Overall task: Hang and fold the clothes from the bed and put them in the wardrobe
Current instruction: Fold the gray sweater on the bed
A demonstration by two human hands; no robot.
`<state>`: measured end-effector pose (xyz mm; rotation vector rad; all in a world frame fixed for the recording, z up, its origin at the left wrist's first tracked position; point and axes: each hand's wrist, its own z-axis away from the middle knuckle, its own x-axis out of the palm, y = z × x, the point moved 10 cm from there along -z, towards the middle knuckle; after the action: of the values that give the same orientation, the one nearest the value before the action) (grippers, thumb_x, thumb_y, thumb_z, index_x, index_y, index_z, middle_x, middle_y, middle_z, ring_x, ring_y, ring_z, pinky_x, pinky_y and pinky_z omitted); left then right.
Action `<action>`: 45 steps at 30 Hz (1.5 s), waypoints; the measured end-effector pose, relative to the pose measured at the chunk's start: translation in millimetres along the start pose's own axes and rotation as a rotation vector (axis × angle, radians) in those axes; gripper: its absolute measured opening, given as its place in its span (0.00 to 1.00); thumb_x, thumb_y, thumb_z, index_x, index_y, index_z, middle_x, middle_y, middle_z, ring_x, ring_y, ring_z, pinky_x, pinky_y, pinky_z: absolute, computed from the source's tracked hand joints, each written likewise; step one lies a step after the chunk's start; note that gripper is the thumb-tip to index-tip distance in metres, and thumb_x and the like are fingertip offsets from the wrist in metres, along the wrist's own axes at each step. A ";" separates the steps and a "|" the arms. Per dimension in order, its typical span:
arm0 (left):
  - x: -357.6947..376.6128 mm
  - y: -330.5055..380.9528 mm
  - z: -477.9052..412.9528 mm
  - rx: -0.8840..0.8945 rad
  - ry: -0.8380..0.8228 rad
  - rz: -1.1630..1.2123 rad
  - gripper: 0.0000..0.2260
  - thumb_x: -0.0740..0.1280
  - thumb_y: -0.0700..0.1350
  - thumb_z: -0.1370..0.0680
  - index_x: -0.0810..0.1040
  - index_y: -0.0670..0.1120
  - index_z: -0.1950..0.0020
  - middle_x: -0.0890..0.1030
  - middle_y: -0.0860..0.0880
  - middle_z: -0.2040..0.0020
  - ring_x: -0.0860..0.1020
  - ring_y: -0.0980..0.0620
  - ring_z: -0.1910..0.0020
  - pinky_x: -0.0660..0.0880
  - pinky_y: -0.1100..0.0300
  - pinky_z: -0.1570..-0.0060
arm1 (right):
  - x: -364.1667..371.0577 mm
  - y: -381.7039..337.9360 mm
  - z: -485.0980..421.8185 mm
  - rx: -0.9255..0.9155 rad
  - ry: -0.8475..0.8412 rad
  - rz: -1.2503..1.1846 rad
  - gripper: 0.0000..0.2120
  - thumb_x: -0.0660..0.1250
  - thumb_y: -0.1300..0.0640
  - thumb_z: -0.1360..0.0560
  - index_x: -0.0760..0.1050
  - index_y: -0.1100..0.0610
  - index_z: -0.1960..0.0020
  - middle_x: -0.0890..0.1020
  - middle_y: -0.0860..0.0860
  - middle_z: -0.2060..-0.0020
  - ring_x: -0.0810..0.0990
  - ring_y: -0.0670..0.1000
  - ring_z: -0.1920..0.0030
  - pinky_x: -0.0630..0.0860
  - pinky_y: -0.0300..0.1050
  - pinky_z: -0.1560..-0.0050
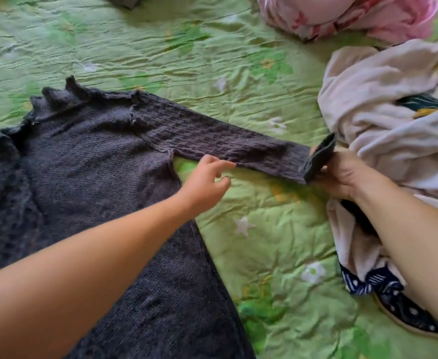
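Dark grey knit sweater (88, 161) lies flat on the green quilted bedspread (264, 242), body toward the left, one sleeve (225, 143) stretched out to the right. Right hand (342, 174) pinches the cuff (319, 159) at the sleeve's end, cuff tipped up off the bed. Left hand (205, 182) hovers near the sleeve's lower edge by the armpit, fingers loosely spread, holding nothing; whether the fingertips touch the knit is unclear. Judged stage: early in the fold, sleeve not yet brought over the body. Plenty left: a pale pinkish garment heap (383, 125) with a navy dotted piece (383, 294) sits at right, a pink floral bundle (342, 16) at top, all unfolded. No wardrobe or hangers in view, nothing seen put away.
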<state>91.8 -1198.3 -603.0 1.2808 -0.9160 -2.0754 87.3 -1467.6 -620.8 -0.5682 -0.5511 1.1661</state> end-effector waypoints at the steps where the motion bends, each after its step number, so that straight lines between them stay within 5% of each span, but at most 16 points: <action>1: 8.1 -0.8 12.0 -0.103 0.000 0.276 0.14 0.63 0.40 0.19 0.78 0.48 0.34 0.75 0.47 0.40 0.77 0.54 0.49 0.72 0.68 0.48 | 14.8 -7.0 10.8 -0.047 -0.042 0.058 0.29 0.54 0.58 0.17 0.81 0.51 0.72 0.81 0.48 0.72 0.80 0.49 0.68 0.78 0.40 0.71; 4: 33.4 -1.8 55.3 -0.420 -0.016 0.968 0.12 0.60 0.43 0.17 0.78 0.47 0.37 0.81 0.46 0.45 0.79 0.50 0.48 0.76 0.55 0.46 | 82.8 -34.7 62.3 -0.339 -0.214 0.311 0.26 0.56 0.67 0.23 0.78 0.51 0.74 0.78 0.44 0.74 0.76 0.44 0.72 0.71 0.39 0.67; 7: 31.1 -4.8 93.2 -0.522 -0.103 1.259 0.17 0.60 0.55 0.19 0.79 0.45 0.40 0.84 0.46 0.51 0.80 0.47 0.50 0.72 0.45 0.35 | 161.5 -22.4 128.6 -0.580 -0.433 0.678 0.14 0.58 0.67 0.37 0.76 0.50 0.69 0.77 0.45 0.71 0.74 0.44 0.67 0.69 0.40 0.64; 10: 15.8 -24.2 133.3 -0.562 -0.199 1.351 0.28 0.67 0.68 0.28 0.79 0.44 0.45 0.80 0.42 0.50 0.78 0.43 0.51 0.73 0.46 0.42 | 218.9 35.5 171.2 -0.749 -0.575 1.033 0.15 0.57 0.62 0.40 0.71 0.43 0.63 0.78 0.48 0.63 0.77 0.53 0.58 0.74 0.51 0.54; 13: 7.9 -54.7 185.0 -0.655 -0.243 1.260 0.28 0.69 0.68 0.29 0.81 0.45 0.45 0.79 0.41 0.50 0.77 0.42 0.54 0.73 0.49 0.48 | 234.2 90.6 186.5 -0.633 -0.565 0.928 0.22 0.55 0.64 0.37 0.70 0.46 0.47 0.81 0.53 0.49 0.79 0.54 0.46 0.74 0.50 0.42; 15: 6.4 -74.1 217.6 -0.731 -0.206 1.168 0.18 0.69 0.57 0.24 0.83 0.44 0.45 0.84 0.39 0.48 0.81 0.41 0.53 0.77 0.45 0.44 | 218.9 108.9 181.3 -0.553 -0.359 0.738 0.21 0.61 0.66 0.31 0.69 0.48 0.42 0.79 0.51 0.45 0.78 0.51 0.44 0.73 0.47 0.39; 17: -1.1 -90.5 237.0 -0.732 -0.060 1.125 0.09 0.66 0.44 0.22 0.82 0.44 0.45 0.85 0.41 0.52 0.83 0.44 0.57 0.80 0.46 0.48 | 192.0 134.8 172.9 -0.330 -0.155 0.524 0.15 0.69 0.63 0.24 0.70 0.51 0.42 0.78 0.52 0.48 0.78 0.52 0.51 0.75 0.54 0.41; 19: -4.5 -98.3 250.2 -0.682 0.008 1.159 0.09 0.62 0.38 0.20 0.81 0.43 0.44 0.86 0.43 0.54 0.84 0.46 0.59 0.81 0.52 0.56 | 192.8 186.9 180.4 0.073 -0.247 0.281 0.05 0.67 0.55 0.19 0.72 0.52 0.45 0.80 0.55 0.52 0.79 0.53 0.56 0.77 0.57 0.42; 21: -0.5 -103.8 264.2 -0.658 0.002 1.167 0.11 0.62 0.37 0.19 0.80 0.41 0.40 0.86 0.41 0.50 0.85 0.44 0.54 0.82 0.50 0.55 | 199.3 213.1 196.9 0.204 -0.344 0.242 0.04 0.65 0.54 0.19 0.75 0.54 0.47 0.83 0.54 0.56 0.81 0.52 0.58 0.79 0.52 0.48; 24: 7.8 -114.9 289.4 -0.651 0.012 1.072 0.11 0.66 0.36 0.20 0.80 0.38 0.39 0.84 0.37 0.45 0.82 0.36 0.45 0.79 0.39 0.45 | 198.5 222.7 207.7 0.139 -0.329 0.298 0.03 0.67 0.62 0.20 0.76 0.55 0.49 0.83 0.53 0.54 0.82 0.50 0.60 0.79 0.44 0.62; 27: 20.8 -121.6 309.3 -0.643 0.002 1.014 0.10 0.68 0.35 0.21 0.80 0.38 0.40 0.85 0.39 0.46 0.84 0.40 0.48 0.83 0.49 0.54 | 186.7 237.4 210.3 0.106 -0.277 0.454 0.03 0.65 0.62 0.19 0.74 0.56 0.48 0.80 0.54 0.55 0.79 0.49 0.64 0.79 0.43 0.69; 30: 38.2 -137.3 326.2 -0.688 -0.038 0.866 0.06 0.70 0.39 0.21 0.82 0.43 0.44 0.86 0.42 0.49 0.83 0.50 0.55 0.76 0.56 0.61 | 172.3 258.4 207.2 0.083 -0.202 0.663 0.02 0.63 0.58 0.18 0.70 0.56 0.46 0.79 0.55 0.58 0.76 0.49 0.68 0.75 0.42 0.75; 34: 34.9 -169.6 328.8 -0.674 -0.050 0.298 0.06 0.73 0.49 0.24 0.79 0.49 0.56 0.84 0.48 0.60 0.79 0.51 0.63 0.75 0.57 0.63 | 162.0 297.3 195.9 0.147 -0.220 0.916 0.07 0.63 0.57 0.20 0.64 0.50 0.52 0.78 0.56 0.64 0.75 0.53 0.73 0.74 0.47 0.70; 38: 5.5 -171.4 311.6 -0.650 -0.117 -0.248 0.19 0.65 0.63 0.22 0.76 0.46 0.54 0.81 0.48 0.54 0.79 0.45 0.52 0.72 0.55 0.57 | 182.1 265.2 179.5 -0.109 -0.165 1.277 0.10 0.66 0.45 0.23 0.70 0.50 0.51 0.82 0.52 0.58 0.81 0.57 0.56 0.77 0.52 0.51; 41: -37.4 -166.0 276.3 -0.566 0.019 -0.266 0.17 0.62 0.61 0.21 0.75 0.47 0.51 0.81 0.48 0.54 0.79 0.45 0.51 0.75 0.53 0.54 | 212.1 208.8 151.9 -0.244 -0.058 0.972 0.12 0.70 0.50 0.23 0.73 0.53 0.43 0.82 0.52 0.55 0.80 0.55 0.52 0.74 0.49 0.47; 45: -105.3 -175.4 203.5 -0.522 0.246 0.081 0.14 0.66 0.55 0.20 0.74 0.48 0.38 0.80 0.50 0.51 0.78 0.49 0.50 0.71 0.58 0.50 | 254.2 155.3 89.8 -0.105 -0.035 0.370 0.14 0.69 0.51 0.24 0.75 0.57 0.42 0.84 0.54 0.51 0.82 0.53 0.53 0.80 0.49 0.50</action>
<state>-64.8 -956.2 -615.4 1.1524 -0.2818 -1.8689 -3.2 -1170.1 -631.8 -0.7634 -0.5535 1.5046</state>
